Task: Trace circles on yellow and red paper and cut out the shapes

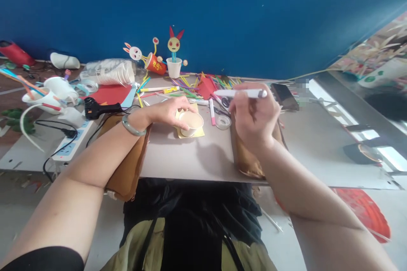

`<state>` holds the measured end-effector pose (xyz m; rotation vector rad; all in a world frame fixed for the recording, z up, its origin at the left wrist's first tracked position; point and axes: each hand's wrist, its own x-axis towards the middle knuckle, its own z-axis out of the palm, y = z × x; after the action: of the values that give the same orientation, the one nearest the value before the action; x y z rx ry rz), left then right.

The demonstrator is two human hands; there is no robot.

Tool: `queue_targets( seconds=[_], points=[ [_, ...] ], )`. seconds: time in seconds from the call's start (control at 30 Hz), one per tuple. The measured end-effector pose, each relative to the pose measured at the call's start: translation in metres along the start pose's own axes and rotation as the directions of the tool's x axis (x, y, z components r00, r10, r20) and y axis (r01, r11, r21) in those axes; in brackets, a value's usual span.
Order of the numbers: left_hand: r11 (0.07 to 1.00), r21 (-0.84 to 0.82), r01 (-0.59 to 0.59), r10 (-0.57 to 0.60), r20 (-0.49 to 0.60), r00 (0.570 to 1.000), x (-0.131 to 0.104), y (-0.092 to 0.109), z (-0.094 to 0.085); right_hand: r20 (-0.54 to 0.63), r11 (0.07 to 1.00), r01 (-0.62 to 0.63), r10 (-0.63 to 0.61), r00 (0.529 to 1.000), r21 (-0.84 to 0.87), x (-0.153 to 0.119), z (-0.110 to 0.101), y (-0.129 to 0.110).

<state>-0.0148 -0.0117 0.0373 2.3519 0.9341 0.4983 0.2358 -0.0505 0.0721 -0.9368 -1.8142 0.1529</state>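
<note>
My left hand (173, 112) has its thumb and fingers around a white paper cup (191, 122); I cannot tell whether the cup stands upright or upside down. Beneath the cup lies a piece of yellow paper (199, 134) on the table (187, 156). Raised to the right of the cup, my right hand (254, 118) grips a white marker pen (240, 93), held nearly level with its tip pointing left. Between the hands lie a roll of clear tape (223, 122), a pink-and-white marker (212, 112) and scissors (222, 111).
Coloured sticks and red paper (206, 88) cover the table's back. Two cup figures, one in a white cup (174, 68) and one in a red cup (155, 64), stand by the wall. At left are stacked cups (117, 72), a hot glue gun (100, 108) and a power strip (71, 142).
</note>
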Motion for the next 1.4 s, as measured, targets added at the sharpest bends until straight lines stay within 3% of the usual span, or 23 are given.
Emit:
queue_targets(
  seconds=[0.13,0.27,0.63,0.8,1.2,1.4],
  points=[
    [1.0,-0.001,-0.007,0.007,0.019,1.0,-0.002,0.003,-0.002,0.09,0.977,-0.122,0.107,0.99,0.175,0.011,0.033,0.031],
    [1.0,-0.019,0.014,-0.015,-0.008,1.0,-0.003,0.001,-0.001,0.184,0.931,-0.235,0.188,0.965,0.28,0.0,0.054,0.05],
    [0.987,0.125,0.106,-0.112,0.045,0.993,-0.005,0.013,-0.005,0.308,0.774,-0.485,0.384,0.87,0.406,-0.015,0.072,0.081],
    [0.978,0.174,0.115,-0.13,0.076,0.989,-0.007,0.019,-0.007,0.443,0.701,-0.562,0.375,0.814,0.439,-0.016,0.076,0.083],
    [0.974,0.219,0.063,-0.075,0.045,0.996,-0.008,0.014,-0.006,0.608,0.726,-0.588,0.298,0.736,0.357,-0.016,0.08,0.08],
    [0.972,0.235,-0.003,-0.01,0.053,0.999,-0.007,0.013,-0.006,0.632,0.745,-0.574,0.271,0.726,0.341,-0.016,0.082,0.081]
  ],
)
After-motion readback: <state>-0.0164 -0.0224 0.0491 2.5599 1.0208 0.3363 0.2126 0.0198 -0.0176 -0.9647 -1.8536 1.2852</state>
